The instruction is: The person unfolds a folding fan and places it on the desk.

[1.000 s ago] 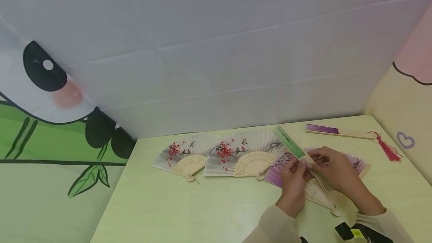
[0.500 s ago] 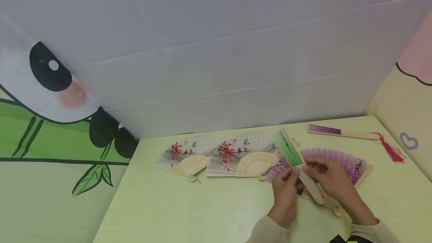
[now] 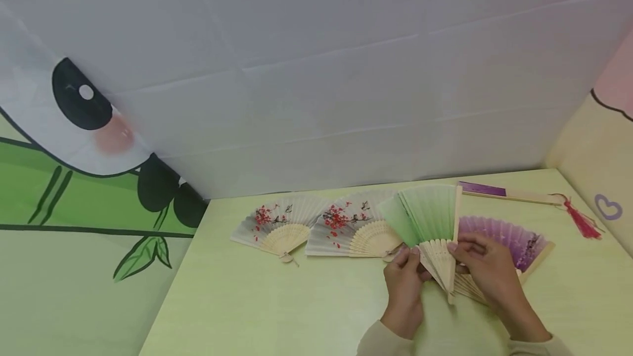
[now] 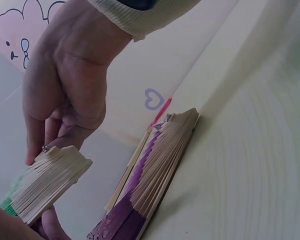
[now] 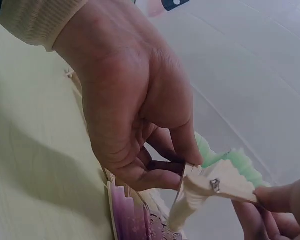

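A green folding fan (image 3: 432, 213) with pale wooden ribs, partly spread, is held up by both hands above the table. My left hand (image 3: 404, 287) pinches its left outer rib between thumb and fingers. On the other side, my right hand (image 3: 489, 268) pinches the right outer rib; the right wrist view shows the fan's metal pivot (image 5: 215, 185) between the hands. Behind and below the right hand lies a spread purple folding fan (image 3: 524, 240), partly hidden by the green fan and the hand.
Two spread white-grey folding fans with red blossoms, a left one (image 3: 284, 224) and a right one (image 3: 341, 229), lie overlapping on the table (image 3: 277, 306). A closed purple fan (image 3: 484, 190) with a red tassel (image 3: 581, 218) lies at the back right. A white sheet (image 3: 316, 98) hangs behind.
The green fan has gone from folded to partly spread. The left hand has moved left, apart from the right hand, and the fan has turned more upright.
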Available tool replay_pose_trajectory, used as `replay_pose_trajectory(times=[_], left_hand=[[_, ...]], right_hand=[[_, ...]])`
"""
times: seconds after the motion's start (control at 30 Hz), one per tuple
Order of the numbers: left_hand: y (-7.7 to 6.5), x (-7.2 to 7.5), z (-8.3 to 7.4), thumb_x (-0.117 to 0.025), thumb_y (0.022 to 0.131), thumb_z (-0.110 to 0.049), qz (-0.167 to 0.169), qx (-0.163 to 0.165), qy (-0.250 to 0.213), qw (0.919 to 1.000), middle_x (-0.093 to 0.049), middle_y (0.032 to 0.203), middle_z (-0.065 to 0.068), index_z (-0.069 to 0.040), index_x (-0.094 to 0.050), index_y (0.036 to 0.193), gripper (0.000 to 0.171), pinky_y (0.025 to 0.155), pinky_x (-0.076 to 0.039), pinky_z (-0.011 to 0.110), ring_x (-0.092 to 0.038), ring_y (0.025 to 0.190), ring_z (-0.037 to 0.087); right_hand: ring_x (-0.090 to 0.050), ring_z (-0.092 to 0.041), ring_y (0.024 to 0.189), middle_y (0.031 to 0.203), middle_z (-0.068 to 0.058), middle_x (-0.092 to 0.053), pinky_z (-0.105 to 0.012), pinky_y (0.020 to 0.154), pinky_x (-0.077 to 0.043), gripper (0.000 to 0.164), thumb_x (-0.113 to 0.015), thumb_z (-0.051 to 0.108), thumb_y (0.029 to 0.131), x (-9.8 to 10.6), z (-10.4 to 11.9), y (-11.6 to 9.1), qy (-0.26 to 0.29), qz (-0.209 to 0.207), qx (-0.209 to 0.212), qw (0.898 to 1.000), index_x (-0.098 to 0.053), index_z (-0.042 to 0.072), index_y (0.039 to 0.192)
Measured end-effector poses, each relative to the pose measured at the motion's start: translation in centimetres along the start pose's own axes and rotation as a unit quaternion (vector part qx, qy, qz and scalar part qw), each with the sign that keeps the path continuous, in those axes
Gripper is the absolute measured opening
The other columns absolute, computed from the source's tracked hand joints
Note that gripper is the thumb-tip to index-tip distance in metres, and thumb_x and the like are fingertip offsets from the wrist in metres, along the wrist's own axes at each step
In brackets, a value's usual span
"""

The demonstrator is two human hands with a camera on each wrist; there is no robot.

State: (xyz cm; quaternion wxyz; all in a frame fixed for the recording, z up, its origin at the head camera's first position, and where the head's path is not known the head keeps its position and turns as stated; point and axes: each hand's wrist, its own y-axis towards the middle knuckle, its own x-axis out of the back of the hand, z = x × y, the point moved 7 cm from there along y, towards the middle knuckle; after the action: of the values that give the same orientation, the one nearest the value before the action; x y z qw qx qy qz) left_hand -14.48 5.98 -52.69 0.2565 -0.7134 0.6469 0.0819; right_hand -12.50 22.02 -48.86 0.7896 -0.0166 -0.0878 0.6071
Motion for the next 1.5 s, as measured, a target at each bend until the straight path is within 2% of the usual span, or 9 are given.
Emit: replay_pose_trajectory(times=[0.13,0.23,0.3,0.47,0.67,0.97,1.17,1.33,1.5], left_hand=[[-0.1,0.8,-0.7,-0.062,0.106,-0.008,-0.016,0.003,0.004,0.9999,-0.064,0.096,0.009,0.010,-0.072,0.111,0.021,0.063,-0.057,0.020,-0.064,0.080,0.012],[-0.1,1.3,-1.2,-0.062,0.106,-0.009,-0.025,-0.005,0.007,0.9997,-0.062,0.096,0.007,0.009,-0.073,0.110,0.021,0.064,-0.057,0.020,-0.063,0.081,0.013],[-0.1,1.8,-1.5,-0.062,0.106,-0.009,-0.029,-0.011,0.005,0.9995,-0.062,0.093,0.006,0.009,-0.073,0.109,0.022,0.064,-0.057,0.021,-0.062,0.078,0.012],[0.1,3.0,-2.1,-0.062,0.107,-0.011,-0.040,-0.016,-0.008,0.9990,-0.064,0.091,0.005,0.009,-0.072,0.110,0.022,0.065,-0.056,0.020,-0.061,0.080,0.012],[0.2,4.5,-3.0,-0.062,0.107,-0.013,-0.059,-0.012,-0.018,0.9980,-0.065,0.093,0.004,0.005,-0.070,0.109,0.020,0.070,-0.058,0.022,-0.062,0.086,0.014],[-0.3,6.6,-4.3,-0.058,0.109,-0.014,-0.090,-0.008,-0.017,0.9958,-0.063,0.102,0.007,0.004,-0.068,0.109,0.021,0.079,-0.059,0.026,-0.061,0.094,0.016],[-0.6,7.8,-4.6,-0.057,0.109,-0.011,-0.110,-0.010,-0.027,0.9935,-0.064,0.102,0.005,0.002,-0.067,0.107,0.016,0.080,-0.060,0.026,-0.063,0.093,0.014],[-0.9,8.9,-4.7,-0.055,0.110,-0.011,-0.109,-0.012,-0.026,0.9937,-0.061,0.103,0.003,-0.004,-0.057,0.103,0.011,0.083,-0.061,0.027,-0.062,0.094,0.013],[-1.3,9.8,-4.7,-0.050,0.112,-0.012,-0.109,-0.002,-0.012,0.9940,-0.058,0.105,0.004,-0.006,-0.046,0.101,0.013,0.085,-0.060,0.027,-0.059,0.098,0.015]], right_hand=[[-0.069,-0.003,0.078,0.083,0.011,-0.070,-0.025,0.069,-0.064,0.047,-0.067,0.002,0.103,0.0,-0.3,-0.2,0.049,-0.009,-0.017,0.999,-0.047,-0.018,0.140],[-0.070,-0.006,0.077,0.082,0.007,-0.070,-0.026,0.069,-0.065,0.041,-0.067,0.001,0.103,-0.2,-0.6,-0.3,0.099,-0.009,-0.027,0.995,-0.048,-0.015,0.136],[-0.070,-0.008,0.078,0.083,0.006,-0.070,-0.027,0.070,-0.065,0.040,-0.065,0.000,0.103,-0.4,-0.7,-0.4,0.112,-0.007,-0.031,0.993,-0.045,-0.013,0.135],[-0.070,-0.009,0.080,0.086,0.006,-0.068,-0.028,0.075,-0.065,0.036,-0.062,0.001,0.106,-1.0,-1.1,-0.8,0.122,0.000,-0.046,0.991,-0.041,-0.009,0.134],[-0.069,-0.009,0.081,0.087,0.004,-0.063,-0.029,0.078,-0.065,0.027,-0.060,0.004,0.107,-1.9,-1.6,-1.2,0.148,-0.006,-0.078,0.986,-0.041,-0.003,0.125],[-0.073,-0.011,0.090,0.097,0.000,-0.061,-0.031,0.088,-0.064,0.027,-0.052,-0.001,0.109,-3.9,-1.6,-1.9,0.213,-0.002,-0.103,0.971,-0.036,0.000,0.130],[-0.073,-0.010,0.092,0.100,0.002,-0.063,-0.030,0.090,-0.063,0.030,-0.051,-0.005,0.108,-4.8,-1.4,-2.4,0.238,-0.010,-0.105,0.965,-0.035,0.002,0.133],[-0.074,-0.009,0.094,0.106,0.001,-0.064,-0.030,0.091,-0.063,0.034,-0.051,-0.004,0.108,-5.7,-1.7,-2.9,0.247,-0.011,-0.113,0.962,-0.034,0.001,0.138],[-0.071,-0.006,0.098,0.126,-0.010,-0.060,-0.031,0.094,-0.062,0.045,-0.050,-0.004,0.109,-6.5,-2.3,-3.2,0.243,-0.009,-0.112,0.963,-0.028,-0.002,0.148]])
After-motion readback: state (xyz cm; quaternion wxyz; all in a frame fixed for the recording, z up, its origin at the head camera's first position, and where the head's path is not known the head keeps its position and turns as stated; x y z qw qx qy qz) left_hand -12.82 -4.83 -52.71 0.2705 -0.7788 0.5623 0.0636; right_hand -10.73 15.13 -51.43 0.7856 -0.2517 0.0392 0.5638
